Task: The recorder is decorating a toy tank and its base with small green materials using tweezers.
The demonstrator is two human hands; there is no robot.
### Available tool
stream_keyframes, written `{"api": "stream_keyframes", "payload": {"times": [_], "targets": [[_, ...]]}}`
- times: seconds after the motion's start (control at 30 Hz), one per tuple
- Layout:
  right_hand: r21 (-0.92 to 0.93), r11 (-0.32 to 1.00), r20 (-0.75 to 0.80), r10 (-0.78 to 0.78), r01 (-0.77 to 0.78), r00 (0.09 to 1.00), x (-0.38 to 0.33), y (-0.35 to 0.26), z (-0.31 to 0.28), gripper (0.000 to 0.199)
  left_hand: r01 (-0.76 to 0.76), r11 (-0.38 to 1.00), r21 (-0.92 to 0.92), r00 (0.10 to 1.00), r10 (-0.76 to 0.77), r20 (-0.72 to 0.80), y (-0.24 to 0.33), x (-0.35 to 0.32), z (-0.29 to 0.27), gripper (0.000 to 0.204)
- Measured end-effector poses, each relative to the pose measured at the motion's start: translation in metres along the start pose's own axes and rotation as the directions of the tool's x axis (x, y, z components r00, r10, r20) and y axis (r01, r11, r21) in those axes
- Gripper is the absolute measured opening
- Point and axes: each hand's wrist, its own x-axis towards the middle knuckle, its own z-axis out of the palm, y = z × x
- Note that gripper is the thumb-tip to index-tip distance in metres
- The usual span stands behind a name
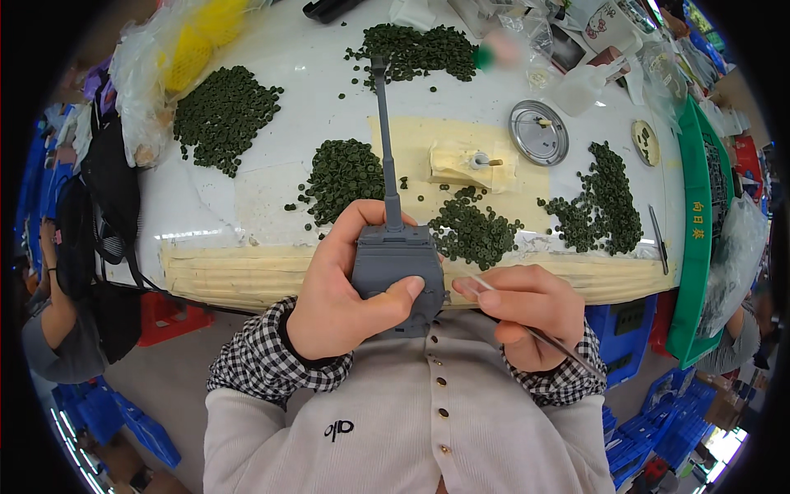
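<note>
Grey plastic model turret (pixel 393 267) with a long thin barrel sits in the person's left hand (pixel 341 300), held close to the chest, just near of the bench (pixel 271 177) edge. The left hand is closed around the turret, thumb pressed on its near face and fingers wrapped over its left side. The barrel (pixel 385 140) points away from the person, out over the bench.

The right hand (pixel 527 317) is closed in a pinch on a thin metal tool (pixel 535 333), like tweezers or a pick, whose tip reaches toward the turret's right side. Whether the tip touches the turret I cannot tell.

On the white bench, beyond the hands, lie several heaps of small dark green rings (pixel 473 230): one just far of the right hand, one far of the left hand, others further left, right and at the far side. A round metal tin (pixel 538 132) sits to the far right, and a pale block (pixel 471 165) with a small peg rests on a cream sheet in the middle. A green tray (pixel 695 239) stands along the right edge.

As a judgement, the slim barrel looks easy to bend or snap if it knocks the bench or the grip twists. The pointed tool could slip and scratch the plastic or prick the thumb beside it. A careless sweep could scatter the loose rings.
</note>
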Motion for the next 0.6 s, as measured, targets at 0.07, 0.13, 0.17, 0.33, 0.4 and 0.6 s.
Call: {"api": "stream_keyframes", "payload": {"times": [0.07, 0.13, 0.17, 0.33, 0.4, 0.6], "targets": [[0.018, 1.0, -0.039, -0.006, 0.007, 0.999, -0.005, 0.007, 0.007, 0.03, 0.013, 1.0, -0.018, 1.0, -0.013, 0.011, 0.001, 0.0, 0.001, 0.046], [0.012, 0.996, -0.076, 0.086, -0.085, 0.993, -0.002, 0.002, 0.01, 0.028, -0.007, 0.999, 0.036, 1.0, 0.006, 0.019, 0.0, -0.001, 0.002, 0.049], [0.009, 0.991, -0.096, 0.133, -0.133, 0.986, 0.0, 0.0, 0.013, 0.028, -0.016, 0.998, 0.062, 1.0, 0.014, 0.025, 0.0, -0.001, 0.003, 0.05], [0.173, 0.952, -0.213, 0.288, -0.254, 0.934, 0.007, 0.0, 0.029, 0.026, -0.082, 0.981, 0.175, 0.996, 0.075, 0.045, 0.002, -0.001, 0.004, 0.058], [0.207, 0.94, -0.22, 0.315, -0.271, 0.923, 0.007, 0.0, 0.031, 0.024, -0.086, 0.981, 0.173, 0.995, 0.076, 0.062, 0.003, -0.003, 0.002, 0.06], [0.196, 0.939, -0.203, 0.321, -0.283, 0.925, 0.01, 0.0, 0.03, 0.023, -0.096, 0.98, 0.173, 0.993, 0.081, 0.091, 0.001, -0.004, -0.001, 0.062]]}}
